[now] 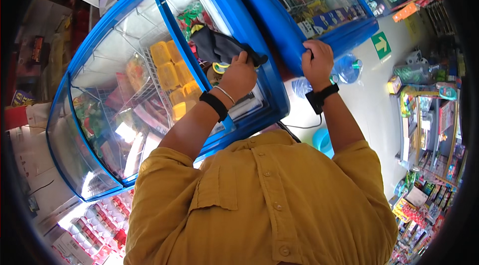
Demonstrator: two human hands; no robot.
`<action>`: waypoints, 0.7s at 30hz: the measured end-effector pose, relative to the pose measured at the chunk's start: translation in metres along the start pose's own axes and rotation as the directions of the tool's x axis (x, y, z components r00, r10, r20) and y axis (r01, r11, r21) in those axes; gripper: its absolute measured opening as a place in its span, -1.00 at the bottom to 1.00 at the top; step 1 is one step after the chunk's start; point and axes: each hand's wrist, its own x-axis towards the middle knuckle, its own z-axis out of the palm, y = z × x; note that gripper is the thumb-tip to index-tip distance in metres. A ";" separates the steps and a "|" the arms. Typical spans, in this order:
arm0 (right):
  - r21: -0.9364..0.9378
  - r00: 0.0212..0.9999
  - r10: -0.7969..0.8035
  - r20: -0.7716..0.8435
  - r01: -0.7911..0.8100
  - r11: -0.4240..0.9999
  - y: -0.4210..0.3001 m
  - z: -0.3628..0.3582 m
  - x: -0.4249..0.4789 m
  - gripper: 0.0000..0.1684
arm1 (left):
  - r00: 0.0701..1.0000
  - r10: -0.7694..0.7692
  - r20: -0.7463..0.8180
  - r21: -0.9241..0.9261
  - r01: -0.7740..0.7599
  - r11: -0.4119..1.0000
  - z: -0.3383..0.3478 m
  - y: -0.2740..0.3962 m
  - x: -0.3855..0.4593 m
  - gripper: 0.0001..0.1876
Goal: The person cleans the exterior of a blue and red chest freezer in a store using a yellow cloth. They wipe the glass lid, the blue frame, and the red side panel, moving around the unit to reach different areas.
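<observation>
My left hand (241, 74) pinches one end of a dark grey cloth (217, 45). The cloth stretches over the uncovered section of a blue chest freezer (275, 95), above packaged goods. Beneath it, close to my fingers, is a yellow-ringed round item (220, 68), partly hidden. My right hand (318, 59) is curled on the near corner of a second blue chest freezer (284, 37), holding no loose thing. Sliding glass lids in a blue frame (176, 33) cover the rest of the first freezer. Yellow tubs (166, 76) stand in a wire basket under the glass.
Egg trays (97, 224) lie at lower left. A turquoise bucket (323, 141) and large clear-blue water bottles (346, 68) stand on the pale floor. Stocked shelves (430, 126) line the right side. A cable (305, 127) hangs from my right wrist strap.
</observation>
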 end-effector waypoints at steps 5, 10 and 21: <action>-0.037 1.000 0.020 0.006 -0.019 0.999 0.004 0.001 -0.005 -0.85 | 0.978 -0.209 0.008 -0.262 0.203 0.944 0.016 0.050 -0.020 -0.77; -0.036 1.000 0.020 0.006 -0.020 0.999 0.006 0.003 -0.007 -0.85 | 0.996 -0.054 0.073 -0.236 0.070 0.969 0.037 0.072 -0.040 -0.77; -0.005 1.000 -0.002 0.007 0.002 1.000 0.011 0.004 -0.005 -0.85 | 0.927 -0.373 0.039 -0.698 0.293 0.654 0.035 0.075 -0.047 -0.81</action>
